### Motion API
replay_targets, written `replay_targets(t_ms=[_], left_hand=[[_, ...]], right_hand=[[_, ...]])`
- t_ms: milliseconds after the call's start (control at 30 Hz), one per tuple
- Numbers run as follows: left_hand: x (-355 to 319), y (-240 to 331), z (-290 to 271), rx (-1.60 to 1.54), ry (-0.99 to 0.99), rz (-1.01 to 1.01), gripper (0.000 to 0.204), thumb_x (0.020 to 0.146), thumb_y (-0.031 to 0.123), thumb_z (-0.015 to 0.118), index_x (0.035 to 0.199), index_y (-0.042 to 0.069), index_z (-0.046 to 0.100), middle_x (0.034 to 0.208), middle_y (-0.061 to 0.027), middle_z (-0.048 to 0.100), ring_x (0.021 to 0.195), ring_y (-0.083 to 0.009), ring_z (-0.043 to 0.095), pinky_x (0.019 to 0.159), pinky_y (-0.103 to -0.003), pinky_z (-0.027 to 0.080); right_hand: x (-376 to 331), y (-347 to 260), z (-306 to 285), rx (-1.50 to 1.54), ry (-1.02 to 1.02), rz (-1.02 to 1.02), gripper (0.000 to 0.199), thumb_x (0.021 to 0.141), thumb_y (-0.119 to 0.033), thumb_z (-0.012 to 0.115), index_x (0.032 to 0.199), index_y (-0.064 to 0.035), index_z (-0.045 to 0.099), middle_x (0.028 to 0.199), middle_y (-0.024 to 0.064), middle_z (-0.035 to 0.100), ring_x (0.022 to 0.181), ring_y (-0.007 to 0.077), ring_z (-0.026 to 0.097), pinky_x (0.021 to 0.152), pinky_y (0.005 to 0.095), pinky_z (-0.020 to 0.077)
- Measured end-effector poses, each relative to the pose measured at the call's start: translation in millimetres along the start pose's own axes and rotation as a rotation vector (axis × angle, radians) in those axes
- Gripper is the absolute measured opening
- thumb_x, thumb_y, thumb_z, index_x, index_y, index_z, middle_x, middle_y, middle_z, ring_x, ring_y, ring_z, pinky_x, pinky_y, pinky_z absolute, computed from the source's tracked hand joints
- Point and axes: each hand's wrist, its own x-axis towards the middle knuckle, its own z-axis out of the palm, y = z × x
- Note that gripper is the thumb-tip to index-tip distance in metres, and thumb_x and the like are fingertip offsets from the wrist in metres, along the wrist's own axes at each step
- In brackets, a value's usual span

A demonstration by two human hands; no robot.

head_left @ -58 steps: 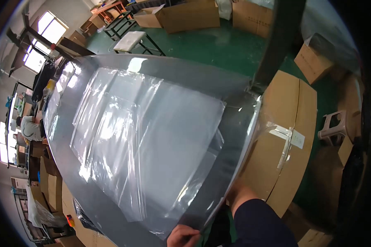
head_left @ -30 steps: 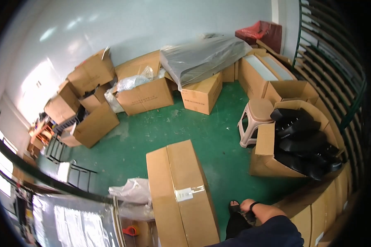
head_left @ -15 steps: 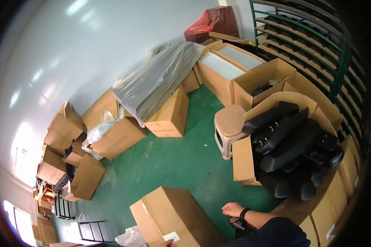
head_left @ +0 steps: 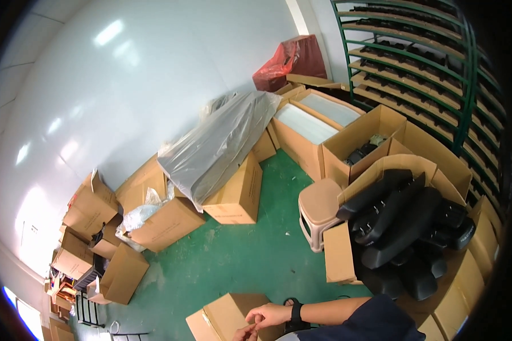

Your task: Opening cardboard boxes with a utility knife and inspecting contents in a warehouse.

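Observation:
A closed cardboard box (head_left: 233,307) with a taped seam stands at the lower middle of the head view, partly cut off by the lower edge. Over its top, my right hand (head_left: 269,314), with a black band at the wrist, has its fingers bent and pinched together. Just below, my left hand (head_left: 245,333) shows only its fingers, drawn together and meeting the right fingertips. Whatever lies between the fingers is too small to make out. A sandalled foot (head_left: 290,302) shows behind my right wrist.
To the right, an open carton (head_left: 339,253) overflows with black padded seats (head_left: 404,221). A beige stool (head_left: 318,204) stands beside it. More cartons (head_left: 168,224) line the wall, one under grey plastic sheeting (head_left: 219,150). A green rack (head_left: 407,62) rises at the far right.
My right hand has moved left from beside the box to over its top, meeting the left hand. The view has tilted up, so the box sits lower in the picture.

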Motion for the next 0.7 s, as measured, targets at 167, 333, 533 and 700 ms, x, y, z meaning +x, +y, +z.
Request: replay_targets(t_ms=[167,333,533,700], left_hand=[[96,-23,-16,0.147,-0.195,0.161,0.039,0.084,0.011,0.059,0.123,0.007,0.054,0.093,-0.0135,0.060,0.078,-0.0220,0.057,0.070,-0.032,0.047],[206,-21,-27,0.441,-0.423,0.119,0.070,0.077,0.015,0.059,0.140,0.009,0.030,0.108,-0.0247,0.050,0.092,-0.0380,0.053,0.078,-0.043,0.045],[326,-30,-56,0.689,-0.145,0.122,0.087,0.075,0.015,0.064,0.143,0.002,0.010,0.114,-0.0273,0.046,0.105,-0.0439,0.044,0.091,-0.047,0.038],[425,-21,-37,0.706,-0.314,0.140,0.082,0.075,0.020,0.066,0.141,0.005,0.020,0.119,-0.0298,0.044,0.107,-0.0459,0.043,0.093,-0.048,0.037]], right_hand=[[40,1,-54,-0.172,0.137,0.152,0.034,0.080,-0.021,0.065,0.111,-0.0091,0.057,0.080,0.0015,0.065,0.072,0.0123,0.060,0.065,0.0267,0.0461],[92,-13,-126,-0.241,0.356,0.198,0.030,0.077,-0.019,0.064,0.105,-0.0123,0.058,0.075,0.0045,0.065,0.071,0.0212,0.062,0.064,0.0354,0.0466],[117,1,-227,-0.676,0.642,0.202,0.030,0.079,-0.018,0.061,0.107,-0.0105,0.056,0.076,0.0051,0.063,0.076,0.0272,0.060,0.066,0.0397,0.0460],[83,37,-314,-0.554,0.884,0.366,0.031,0.080,-0.018,0.059,0.110,-0.0083,0.055,0.085,0.0082,0.064,0.084,0.0278,0.061,0.073,0.0386,0.0480]])
